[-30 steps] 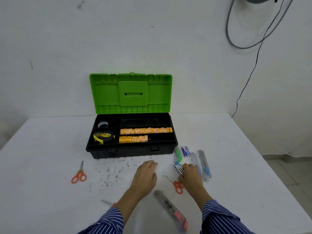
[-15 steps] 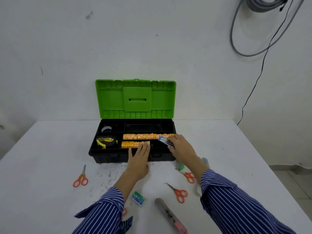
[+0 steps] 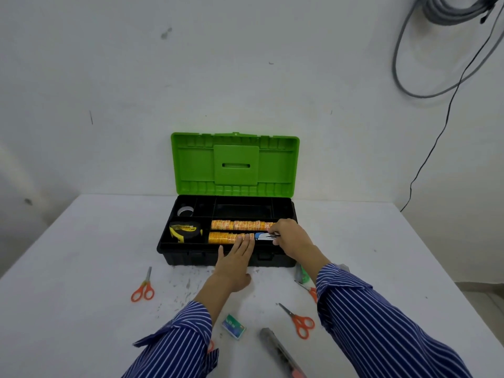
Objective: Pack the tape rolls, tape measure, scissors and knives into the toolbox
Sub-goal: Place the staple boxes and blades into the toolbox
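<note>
Right hand (image 3: 290, 238) lowered small knife (image 3: 263, 236) into toolbox (image 3: 283, 205), apparently still pinched.

A black toolbox (image 3: 188, 257) with a bright green lid (image 3: 235, 164) sits on a white worktop (image 3: 81, 268) flecked with dark specks. Inside lie orange-and-yellow patterned tape rolls (image 3: 240, 225) and a yellow-and-black tape measure (image 3: 185, 231). Orange-handled scissors (image 3: 143, 289) lie near the worktop's left edge. Both sleeves (image 3: 381, 328) are blue with white stripes.
</note>
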